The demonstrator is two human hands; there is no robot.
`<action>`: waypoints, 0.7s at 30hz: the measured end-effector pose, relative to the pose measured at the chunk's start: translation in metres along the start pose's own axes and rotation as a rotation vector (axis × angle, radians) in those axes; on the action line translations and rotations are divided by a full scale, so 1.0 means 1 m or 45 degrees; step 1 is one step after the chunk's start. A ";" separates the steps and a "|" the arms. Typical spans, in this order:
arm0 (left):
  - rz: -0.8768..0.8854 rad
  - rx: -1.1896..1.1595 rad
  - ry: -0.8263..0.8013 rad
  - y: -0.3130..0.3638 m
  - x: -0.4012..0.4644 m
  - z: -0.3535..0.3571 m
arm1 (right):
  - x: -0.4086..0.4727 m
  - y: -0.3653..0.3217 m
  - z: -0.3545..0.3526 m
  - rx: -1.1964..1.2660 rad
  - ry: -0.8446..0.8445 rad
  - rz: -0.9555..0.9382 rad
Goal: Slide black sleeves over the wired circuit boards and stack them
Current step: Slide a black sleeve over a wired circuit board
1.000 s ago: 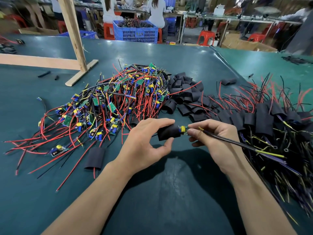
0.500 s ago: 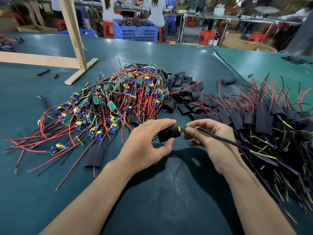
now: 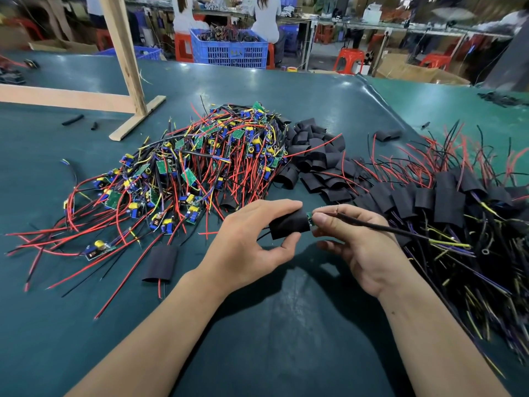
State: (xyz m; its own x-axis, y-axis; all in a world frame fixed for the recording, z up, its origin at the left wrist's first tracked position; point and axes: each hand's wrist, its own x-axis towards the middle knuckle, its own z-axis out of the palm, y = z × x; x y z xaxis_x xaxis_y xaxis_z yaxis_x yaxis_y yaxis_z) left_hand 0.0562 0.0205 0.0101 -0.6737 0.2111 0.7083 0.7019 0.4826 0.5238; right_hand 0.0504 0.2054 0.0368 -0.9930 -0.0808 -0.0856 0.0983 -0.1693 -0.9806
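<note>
Black sleeve [image 3: 289, 224] pinched by left hand [image 3: 252, 242]; board's wires [image 3: 372, 227] gripped by right hand [image 3: 357, 239]; board edge [image 3: 310, 218] best kept aligned, pushed straight in.

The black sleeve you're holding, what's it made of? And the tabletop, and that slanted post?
The black sleeve looks like thin matte plastic or rubbery tubing, probably soft: loose ones in the sleeve pile lie flattened and bent. The tabletop seems covered by a dark green, slightly shiny sheet, perhaps vinyl; it reflects light and wrinkles at its edge. The slanted post looks like bare, unpainted wood, pale with grain.
</note>
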 end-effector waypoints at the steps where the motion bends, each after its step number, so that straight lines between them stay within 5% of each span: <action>1: -0.001 -0.008 0.007 0.000 0.000 0.001 | 0.000 0.000 0.000 0.026 -0.003 0.006; 17: 0.036 0.003 -0.071 0.001 0.000 0.001 | 0.001 0.004 0.005 0.136 0.065 0.082; 21: -0.030 -0.120 -0.037 -0.002 0.001 0.001 | 0.001 0.004 0.001 -0.220 0.071 -0.250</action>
State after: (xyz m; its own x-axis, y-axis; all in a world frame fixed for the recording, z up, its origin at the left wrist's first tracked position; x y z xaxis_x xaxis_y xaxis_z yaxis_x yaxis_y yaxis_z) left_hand 0.0541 0.0207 0.0090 -0.6960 0.2258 0.6817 0.7033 0.4057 0.5837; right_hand 0.0503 0.2034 0.0326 -0.9945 -0.0083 0.1042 -0.1041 -0.0058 -0.9945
